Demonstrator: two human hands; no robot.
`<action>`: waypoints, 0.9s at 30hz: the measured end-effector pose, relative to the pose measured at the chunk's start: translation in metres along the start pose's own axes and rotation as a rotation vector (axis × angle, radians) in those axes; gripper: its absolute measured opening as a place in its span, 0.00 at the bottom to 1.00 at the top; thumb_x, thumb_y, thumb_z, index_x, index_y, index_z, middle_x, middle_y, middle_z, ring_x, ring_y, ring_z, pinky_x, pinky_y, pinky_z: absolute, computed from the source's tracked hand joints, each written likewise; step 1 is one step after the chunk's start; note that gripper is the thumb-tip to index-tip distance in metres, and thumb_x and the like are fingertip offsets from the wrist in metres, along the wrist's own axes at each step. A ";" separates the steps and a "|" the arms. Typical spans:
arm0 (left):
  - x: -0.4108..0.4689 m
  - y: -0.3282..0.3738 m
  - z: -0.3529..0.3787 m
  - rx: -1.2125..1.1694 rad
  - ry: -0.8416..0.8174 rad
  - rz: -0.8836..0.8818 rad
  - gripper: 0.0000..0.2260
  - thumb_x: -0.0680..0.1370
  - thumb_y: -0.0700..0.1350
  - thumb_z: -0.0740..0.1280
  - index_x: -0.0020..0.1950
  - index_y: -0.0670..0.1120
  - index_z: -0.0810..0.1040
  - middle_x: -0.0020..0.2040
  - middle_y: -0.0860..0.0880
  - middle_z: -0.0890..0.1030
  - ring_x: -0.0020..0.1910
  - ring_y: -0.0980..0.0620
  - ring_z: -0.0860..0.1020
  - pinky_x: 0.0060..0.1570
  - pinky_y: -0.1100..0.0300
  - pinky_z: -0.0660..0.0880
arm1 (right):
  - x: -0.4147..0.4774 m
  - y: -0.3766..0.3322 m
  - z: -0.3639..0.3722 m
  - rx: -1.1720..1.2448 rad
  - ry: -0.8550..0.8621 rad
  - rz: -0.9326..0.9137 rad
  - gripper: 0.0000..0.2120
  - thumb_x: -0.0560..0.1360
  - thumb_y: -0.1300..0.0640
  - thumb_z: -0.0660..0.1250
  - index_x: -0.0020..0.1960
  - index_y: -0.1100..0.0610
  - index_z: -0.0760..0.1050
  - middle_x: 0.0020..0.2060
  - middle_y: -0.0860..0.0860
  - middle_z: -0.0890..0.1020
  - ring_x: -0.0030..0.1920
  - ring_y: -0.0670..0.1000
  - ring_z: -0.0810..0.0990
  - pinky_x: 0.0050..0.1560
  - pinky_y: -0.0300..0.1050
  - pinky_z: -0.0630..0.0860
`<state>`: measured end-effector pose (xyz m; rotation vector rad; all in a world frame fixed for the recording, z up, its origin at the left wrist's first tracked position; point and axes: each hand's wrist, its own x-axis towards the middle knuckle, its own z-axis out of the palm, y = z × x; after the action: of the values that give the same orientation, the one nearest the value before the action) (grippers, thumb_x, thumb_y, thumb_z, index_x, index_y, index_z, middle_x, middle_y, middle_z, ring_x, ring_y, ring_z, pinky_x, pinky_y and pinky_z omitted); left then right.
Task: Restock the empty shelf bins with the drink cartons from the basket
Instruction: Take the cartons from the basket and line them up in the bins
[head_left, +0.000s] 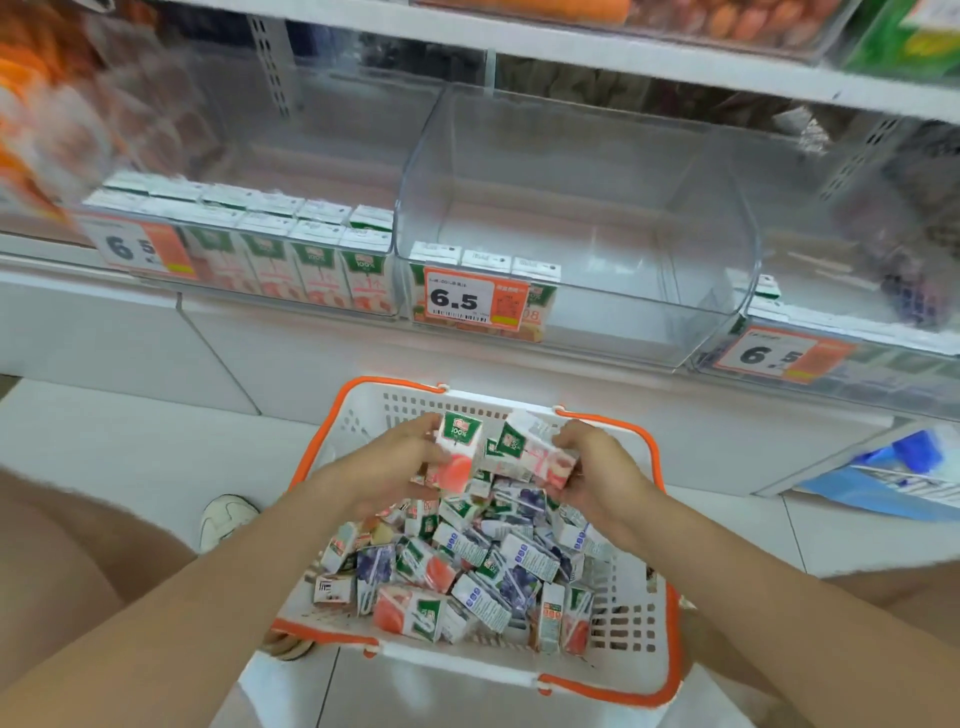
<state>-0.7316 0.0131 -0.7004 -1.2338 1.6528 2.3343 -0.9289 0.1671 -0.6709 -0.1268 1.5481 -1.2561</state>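
Observation:
A white basket with orange rim (670, 613) sits on the floor below me, holding several small drink cartons (462, 571), some pink peach, some purple grape. My left hand (395, 462) grips an upright peach carton (457, 452) above the basket's far end. Close beside it, my right hand (597, 467) holds another peach carton (540, 457), tilted on its side. On the shelf ahead, the clear middle bin (623, 322) holds three cartons at its left front and is otherwise bare. The left bin (291, 254) is filled with rows of peach cartons.
A right bin (831, 358) with a 6.5 price tag holds cartons. Price tags (475, 301) hang on each bin front. A blue-and-white bag (893, 478) lies at the right on the lower ledge. My shoe (226, 519) rests left of the basket. An upper shelf overhangs the bins.

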 end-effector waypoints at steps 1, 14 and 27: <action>-0.005 0.006 0.003 -0.079 -0.024 0.008 0.31 0.76 0.43 0.71 0.78 0.48 0.67 0.72 0.45 0.76 0.61 0.46 0.82 0.67 0.38 0.77 | -0.011 -0.006 0.004 0.088 -0.031 0.003 0.06 0.80 0.61 0.59 0.54 0.61 0.72 0.46 0.61 0.79 0.39 0.56 0.75 0.35 0.46 0.73; -0.081 0.066 0.011 -0.299 0.123 0.300 0.26 0.76 0.55 0.77 0.68 0.45 0.74 0.56 0.40 0.83 0.56 0.36 0.82 0.60 0.42 0.78 | -0.075 -0.054 0.055 -0.197 -0.017 -0.527 0.10 0.75 0.55 0.78 0.55 0.51 0.85 0.45 0.53 0.88 0.41 0.51 0.84 0.45 0.45 0.82; -0.121 0.122 -0.040 -0.098 0.224 0.455 0.14 0.85 0.49 0.67 0.63 0.39 0.78 0.55 0.34 0.83 0.51 0.43 0.83 0.54 0.50 0.82 | -0.072 -0.085 0.123 -0.331 -0.158 -0.784 0.15 0.78 0.61 0.74 0.62 0.53 0.75 0.53 0.49 0.87 0.53 0.51 0.87 0.47 0.48 0.85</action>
<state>-0.6788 -0.0239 -0.5359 -1.2900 2.1070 2.6362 -0.8490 0.0988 -0.5429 -1.1055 1.6062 -1.5080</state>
